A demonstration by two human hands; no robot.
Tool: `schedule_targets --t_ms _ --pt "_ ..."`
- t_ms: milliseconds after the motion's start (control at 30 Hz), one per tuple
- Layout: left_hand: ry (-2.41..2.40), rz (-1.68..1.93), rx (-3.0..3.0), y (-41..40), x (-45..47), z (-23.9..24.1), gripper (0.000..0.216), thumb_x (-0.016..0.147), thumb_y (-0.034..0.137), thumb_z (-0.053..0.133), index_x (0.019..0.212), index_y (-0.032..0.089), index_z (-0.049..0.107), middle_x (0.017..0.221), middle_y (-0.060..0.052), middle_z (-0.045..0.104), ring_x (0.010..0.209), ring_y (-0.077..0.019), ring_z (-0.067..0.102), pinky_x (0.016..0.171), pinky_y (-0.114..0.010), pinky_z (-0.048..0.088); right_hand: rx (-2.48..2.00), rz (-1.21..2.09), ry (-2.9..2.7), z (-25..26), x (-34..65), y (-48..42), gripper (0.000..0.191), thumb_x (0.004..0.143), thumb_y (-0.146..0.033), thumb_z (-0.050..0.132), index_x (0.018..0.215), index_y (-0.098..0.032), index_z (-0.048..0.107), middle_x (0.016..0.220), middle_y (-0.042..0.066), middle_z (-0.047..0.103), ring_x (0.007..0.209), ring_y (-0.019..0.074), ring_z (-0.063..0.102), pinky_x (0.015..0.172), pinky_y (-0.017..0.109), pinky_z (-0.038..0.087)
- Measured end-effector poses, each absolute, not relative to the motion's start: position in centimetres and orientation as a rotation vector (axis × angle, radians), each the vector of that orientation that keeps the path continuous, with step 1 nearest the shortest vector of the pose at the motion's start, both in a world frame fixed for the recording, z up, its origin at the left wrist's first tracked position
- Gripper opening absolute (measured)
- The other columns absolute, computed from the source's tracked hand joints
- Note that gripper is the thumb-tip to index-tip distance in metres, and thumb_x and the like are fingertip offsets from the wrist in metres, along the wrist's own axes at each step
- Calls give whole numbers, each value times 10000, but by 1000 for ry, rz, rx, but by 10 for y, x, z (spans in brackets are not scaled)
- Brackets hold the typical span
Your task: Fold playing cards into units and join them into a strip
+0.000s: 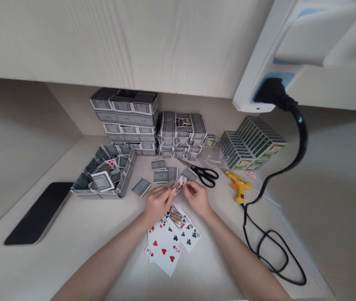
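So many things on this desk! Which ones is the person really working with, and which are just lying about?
In use: left hand and right hand, both pinching one playing card; face-up cards spread just beneath them.
Lying about: scissors, yellow glue gun, black phone, stacked card blocks, open card tray.

Home craft desk (55, 259): card-built boxes (127, 121), glue gun (238, 184), scissors (205, 174).

A playing card (178, 185), face up with red and yellow court-figure print, was held tilted just above the frame's centre, pinched at its ends between the left hand (157, 202) and right hand (198, 197).
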State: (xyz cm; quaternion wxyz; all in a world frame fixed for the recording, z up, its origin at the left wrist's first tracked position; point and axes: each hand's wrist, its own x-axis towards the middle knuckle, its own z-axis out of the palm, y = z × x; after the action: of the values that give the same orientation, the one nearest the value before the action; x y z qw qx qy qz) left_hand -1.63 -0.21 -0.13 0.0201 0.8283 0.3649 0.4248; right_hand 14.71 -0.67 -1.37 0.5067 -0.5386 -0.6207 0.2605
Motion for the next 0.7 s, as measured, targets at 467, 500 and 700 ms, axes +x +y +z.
schedule_targets --t_ms 467,500,700 --pt "1005 1372 2592 -8 -11 3 166 821 149 481 689 157 581 510 11 520 487 -93 478 509 -234 383 -1581 65 -1730 -8 133 -19 196 799 -236 461 709 -164 620 660 77 655 600 171 602 583 257 441" --pt "1007 1379 2585 -8 -11 3 168 823 152 479 689 159 580 507 13 516 482 -93 474 506 -234 382 -1608 33 -1718 -8 131 -20 197 800 -233 458 710 -163 619 658 81 655 601 173 604 582 257 440" --pt "1166 1392 2462 -5 -13 2 287 823 190 487 537 166 482 468 24 464 454 -83 443 467 -231 330 -1536 294 -1619 -12 136 -15 175 785 -288 479 814 -185 618 720 47 686 613 166 627 587 252 476"
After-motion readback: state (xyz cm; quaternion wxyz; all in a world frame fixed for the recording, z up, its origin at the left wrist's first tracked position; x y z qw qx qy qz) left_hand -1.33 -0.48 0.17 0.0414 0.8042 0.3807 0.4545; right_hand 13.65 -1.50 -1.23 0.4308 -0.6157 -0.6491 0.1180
